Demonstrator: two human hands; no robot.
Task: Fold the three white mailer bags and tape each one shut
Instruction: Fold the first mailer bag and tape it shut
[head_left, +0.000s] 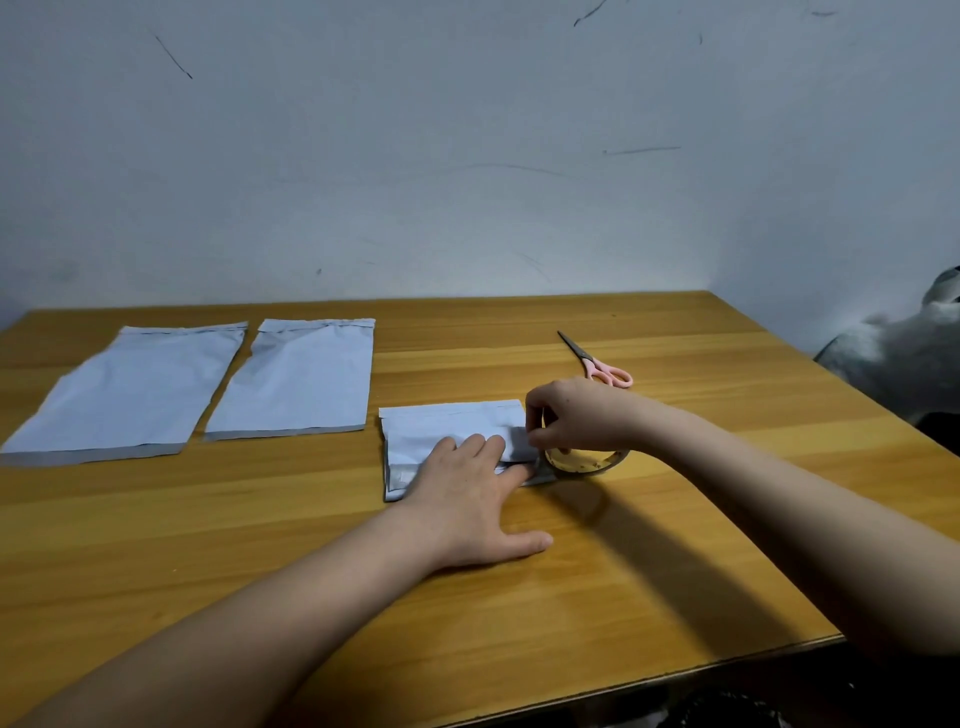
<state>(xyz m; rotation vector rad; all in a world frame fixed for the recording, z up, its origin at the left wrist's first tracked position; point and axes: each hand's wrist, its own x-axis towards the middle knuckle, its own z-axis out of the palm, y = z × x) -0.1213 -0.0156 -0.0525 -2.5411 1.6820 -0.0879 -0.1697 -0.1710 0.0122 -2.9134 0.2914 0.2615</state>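
Just right of centre in the frame, the folded white plastic mailer bag (447, 431) needs its flap kept flat while tape is drawn across the seam. The left hand (470, 499) presses it with straight, spread fingers. The right hand (571, 415), fingers curled, pinches at the clear roll of packing tape (584, 460) by the bag's right edge

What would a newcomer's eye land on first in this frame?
Both hands meet at table centre: the left hand presses flat on the folded mailer bag while the right hand grips the tape roll at its edge. Two unfolded bags lie flat far left; pink scissors lie behind.
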